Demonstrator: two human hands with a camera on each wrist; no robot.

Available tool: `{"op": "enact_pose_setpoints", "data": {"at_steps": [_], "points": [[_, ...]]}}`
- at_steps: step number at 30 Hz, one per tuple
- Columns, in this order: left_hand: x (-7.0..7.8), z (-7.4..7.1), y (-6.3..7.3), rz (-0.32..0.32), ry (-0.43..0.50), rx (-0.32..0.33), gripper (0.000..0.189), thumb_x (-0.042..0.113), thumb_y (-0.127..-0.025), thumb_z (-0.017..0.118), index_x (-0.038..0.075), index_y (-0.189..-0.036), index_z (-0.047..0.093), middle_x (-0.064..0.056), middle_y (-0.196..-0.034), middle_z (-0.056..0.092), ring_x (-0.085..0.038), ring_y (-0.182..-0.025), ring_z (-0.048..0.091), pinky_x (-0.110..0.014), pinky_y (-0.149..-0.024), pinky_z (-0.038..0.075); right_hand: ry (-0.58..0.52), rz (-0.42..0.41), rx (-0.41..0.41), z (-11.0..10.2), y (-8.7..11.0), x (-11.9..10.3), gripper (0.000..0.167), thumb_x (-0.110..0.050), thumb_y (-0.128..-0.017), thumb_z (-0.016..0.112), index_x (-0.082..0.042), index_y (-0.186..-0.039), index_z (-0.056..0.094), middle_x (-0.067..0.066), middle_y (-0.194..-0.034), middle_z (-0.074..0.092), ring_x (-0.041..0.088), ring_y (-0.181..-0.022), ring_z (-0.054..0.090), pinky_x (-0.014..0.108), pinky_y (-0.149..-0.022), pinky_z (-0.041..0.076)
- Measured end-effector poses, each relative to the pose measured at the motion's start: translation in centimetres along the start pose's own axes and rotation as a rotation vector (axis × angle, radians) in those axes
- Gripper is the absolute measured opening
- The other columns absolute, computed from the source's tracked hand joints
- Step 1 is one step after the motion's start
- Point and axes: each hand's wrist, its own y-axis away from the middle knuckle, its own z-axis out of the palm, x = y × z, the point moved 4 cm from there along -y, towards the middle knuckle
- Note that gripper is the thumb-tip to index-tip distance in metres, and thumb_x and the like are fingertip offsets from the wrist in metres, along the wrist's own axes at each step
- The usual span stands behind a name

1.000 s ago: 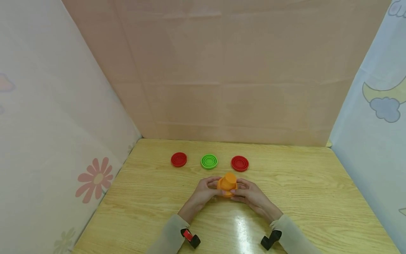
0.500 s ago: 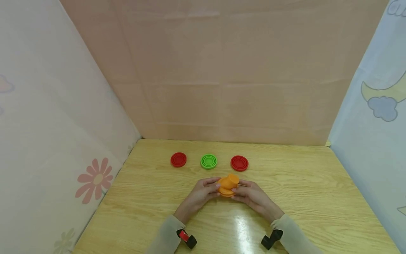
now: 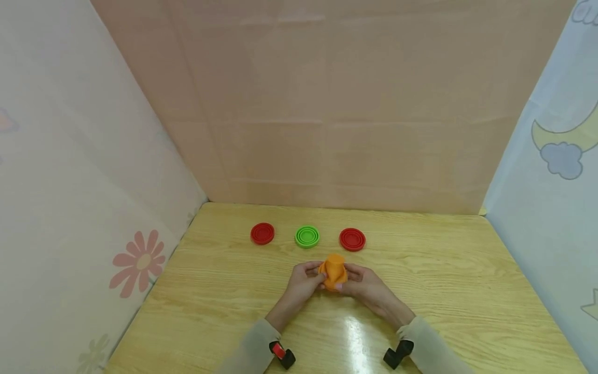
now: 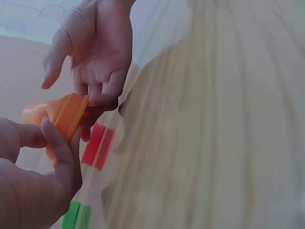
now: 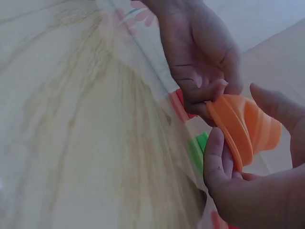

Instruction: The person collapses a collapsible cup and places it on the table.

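Between both hands is an orange collapsible cup (image 3: pixel 334 266), upside down with its narrow base up and its wide rim below. Its wall is partly folded and dented on one side, as the right wrist view shows of the cup (image 5: pixel 238 126). My left hand (image 3: pixel 300 284) grips the cup from the left, thumb pressed on the wall and fingers around the rim. From the other side my right hand (image 3: pixel 369 289) holds the rim, fingers beneath it; in the right wrist view its thumb (image 5: pixel 271 102) is raised close to the wall.
Behind the hands, a red collapsed cup (image 3: pixel 262 234), a green one (image 3: pixel 307 237) and another red one (image 3: pixel 352 239) lie flat in a row on the wooden table (image 3: pixel 434 270). A tan cloth wall (image 3: pixel 327 156) rises at the table's back edge.
The orange cup tilted to the right half a second ago and now stands more upright, its wall more dented. The left thumb has shifted on it; the hands stay in nearly the same place.
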Motion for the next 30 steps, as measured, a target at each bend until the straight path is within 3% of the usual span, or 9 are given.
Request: {"op": "enact_pose_setpoints", "data": {"at_steps": [4, 11, 17, 25, 30], "points": [[0.1, 0.4, 0.0, 0.012, -0.004, 0.031, 0.038, -0.002, -0.093, 0.071, -0.010, -0.130, 0.066, -0.018, -0.110, 0.074, -0.009, -0.078, 0.066, -0.018, -0.064, 0.061, 0.081, -0.027, 0.059, 0.3, -0.1, -0.2, 0.084, -0.014, -0.091, 0.082, 0.008, -0.157, 0.036, 0.029, -0.153, 0.054, 0.018, -0.124, 0.064, 0.024, -0.099, 0.058], [0.7, 0.9, 0.7, 0.028, -0.060, 0.078, 0.036, -0.001, -0.093, 0.073, -0.008, -0.128, 0.068, -0.017, -0.105, 0.073, -0.010, -0.071, 0.063, -0.019, -0.059, 0.058, 0.079, -0.008, 0.154, 0.5, -0.1, -0.5, 0.078, -0.010, -0.088, 0.082, 0.010, -0.153, 0.043, 0.027, -0.143, 0.063, 0.016, -0.112, 0.070, 0.023, -0.091, 0.060], [0.7, 1.0, 0.7, 0.049, -0.127, 0.137, 0.035, 0.001, -0.090, 0.075, -0.005, -0.124, 0.072, -0.015, -0.105, 0.074, -0.011, -0.084, 0.061, -0.016, -0.061, 0.053, 0.078, 0.004, 0.244, 1.1, 0.0, -1.0, 0.074, -0.005, -0.087, 0.077, 0.012, -0.151, 0.044, 0.028, -0.138, 0.066, 0.014, -0.105, 0.071, 0.022, -0.082, 0.061], [0.4, 0.7, 0.7, 0.033, -0.112, 0.123, 0.034, 0.001, -0.092, 0.072, -0.003, -0.126, 0.071, -0.012, -0.101, 0.072, -0.010, -0.077, 0.060, -0.015, -0.055, 0.050, 0.080, 0.002, 0.273, 1.1, 0.0, -0.9, 0.071, -0.001, -0.088, 0.076, 0.013, -0.150, 0.045, 0.030, -0.138, 0.066, 0.015, -0.103, 0.071, 0.022, -0.080, 0.061], [0.4, 0.6, 0.8, 0.028, -0.098, 0.111, 0.036, 0.001, -0.093, 0.070, -0.003, -0.128, 0.071, -0.012, -0.103, 0.071, -0.009, -0.072, 0.059, -0.015, -0.055, 0.050, 0.069, 0.015, 0.251, 0.9, 0.0, -0.9, 0.079, -0.004, -0.087, 0.081, 0.012, -0.153, 0.041, 0.030, -0.140, 0.065, 0.016, -0.105, 0.073, 0.024, -0.083, 0.063]]}}
